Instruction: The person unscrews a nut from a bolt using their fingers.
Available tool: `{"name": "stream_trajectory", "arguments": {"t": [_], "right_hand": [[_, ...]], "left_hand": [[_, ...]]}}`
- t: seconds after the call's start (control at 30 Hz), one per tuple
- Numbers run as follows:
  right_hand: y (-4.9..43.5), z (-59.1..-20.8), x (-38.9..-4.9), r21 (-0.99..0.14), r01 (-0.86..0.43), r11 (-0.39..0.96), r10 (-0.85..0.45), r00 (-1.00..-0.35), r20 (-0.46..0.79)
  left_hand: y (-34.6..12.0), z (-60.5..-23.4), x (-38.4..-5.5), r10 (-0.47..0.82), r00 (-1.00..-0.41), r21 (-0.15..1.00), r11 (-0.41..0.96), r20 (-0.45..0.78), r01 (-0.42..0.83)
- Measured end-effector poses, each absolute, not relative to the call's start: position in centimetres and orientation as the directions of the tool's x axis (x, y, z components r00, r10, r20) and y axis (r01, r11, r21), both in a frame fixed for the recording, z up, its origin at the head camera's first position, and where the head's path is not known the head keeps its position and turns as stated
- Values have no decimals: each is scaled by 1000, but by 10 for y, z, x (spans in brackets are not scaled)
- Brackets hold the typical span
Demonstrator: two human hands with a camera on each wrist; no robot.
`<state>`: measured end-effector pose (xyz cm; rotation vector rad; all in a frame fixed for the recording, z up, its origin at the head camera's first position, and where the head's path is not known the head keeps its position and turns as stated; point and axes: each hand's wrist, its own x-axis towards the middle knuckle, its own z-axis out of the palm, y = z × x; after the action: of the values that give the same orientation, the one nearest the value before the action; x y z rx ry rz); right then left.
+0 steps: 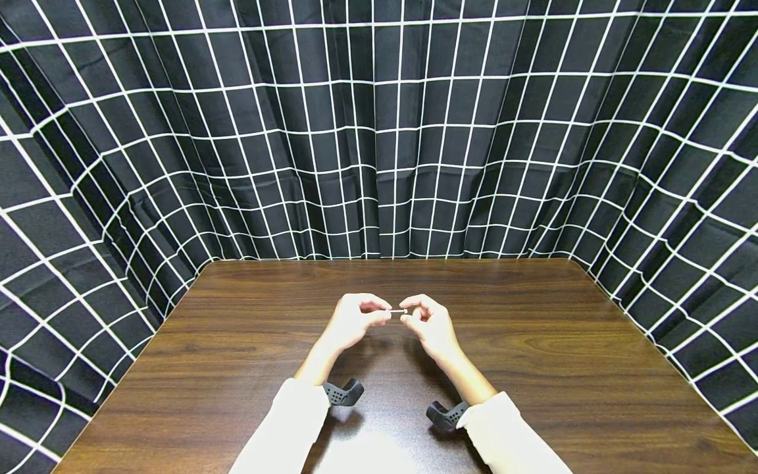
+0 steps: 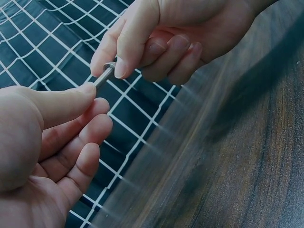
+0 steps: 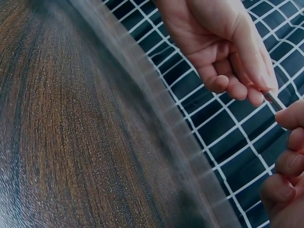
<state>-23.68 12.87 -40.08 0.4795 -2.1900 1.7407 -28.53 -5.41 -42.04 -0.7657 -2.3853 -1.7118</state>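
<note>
A small silvery bolt (image 2: 105,77) with a threaded shank and a wider head spans the gap between the two hands. My left hand (image 1: 351,319) pinches the shank's end between thumb and forefinger, hiding that tip. At the head end, thumb and forefinger of my right hand (image 1: 435,329) lie on either side of the bolt head, right at its edges. Its other fingers are curled toward the palm. The right wrist view shows a short length of the shank (image 3: 274,100) between both hands. The hands are held above the table.
A brown wood-grain table (image 1: 533,368) extends under both forearms. Behind and beside it hangs a black curtain (image 1: 391,145) with a white grid. Dark wrist mounts sit on the left wrist (image 1: 343,393) and the right wrist (image 1: 445,416), below white sleeves.
</note>
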Motion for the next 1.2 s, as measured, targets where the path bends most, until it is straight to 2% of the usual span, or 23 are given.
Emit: {"name": "stream_trajectory", "arguments": {"t": [0.7, 0.87, 1.2], "right_hand": [[129, -407, -240, -874, -442, 202, -76, -897, 436], [131, -428, -255, -861, -423, 282, -27, -901, 433], [131, -429, -255, -863, -315, 395, 47, -931, 362]], "left_hand": [[-56, -417, -283, 350, -856, 851, 231, 380, 472], [-56, -419, -285, 351, -862, 856, 238, 365, 460], [-54, -419, -284, 355, -866, 858, 248, 352, 451]]}}
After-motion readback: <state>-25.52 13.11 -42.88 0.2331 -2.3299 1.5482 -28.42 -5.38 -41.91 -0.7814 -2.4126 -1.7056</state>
